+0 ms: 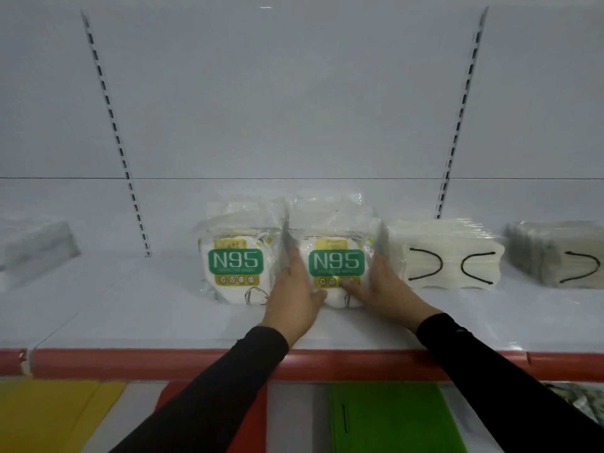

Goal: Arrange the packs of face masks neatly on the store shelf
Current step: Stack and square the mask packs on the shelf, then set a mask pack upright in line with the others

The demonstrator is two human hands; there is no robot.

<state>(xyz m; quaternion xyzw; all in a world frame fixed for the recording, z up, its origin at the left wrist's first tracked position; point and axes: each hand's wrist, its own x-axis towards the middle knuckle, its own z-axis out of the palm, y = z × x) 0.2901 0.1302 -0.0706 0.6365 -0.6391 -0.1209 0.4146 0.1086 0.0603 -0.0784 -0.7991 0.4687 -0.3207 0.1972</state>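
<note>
We're mid-placement on the second N95 pack (336, 266): it stands face-out on the white shelf (130, 308) at centre frame, and both hands cup it from the sides. Left hand (294, 295) presses flat against the pack's 9 o'clock edge, in the gap next to the first N95 pack (236, 263), thumb tucked under the front; right hand (379, 287) holds the 3 o'clock edge, fingers (351, 289) curled across the lower label. So both hands grasp this one pack, neither closed into a fist nor let go. First pack sits touching or just beside it at 9 o'clock, can't tell which. At 3 o'clock, just beside, lies the white mask stack (451, 259) with black ear loops, then a grey mask stack (555, 256) further out, and a blurry clear pack (36, 246) far off at 9 o'clock. We judge the step as squaring up. Next move probably calls for nudging the pack flush with its neighbour, front edges level, then easing both hands off without tipping the soft bag.
</note>
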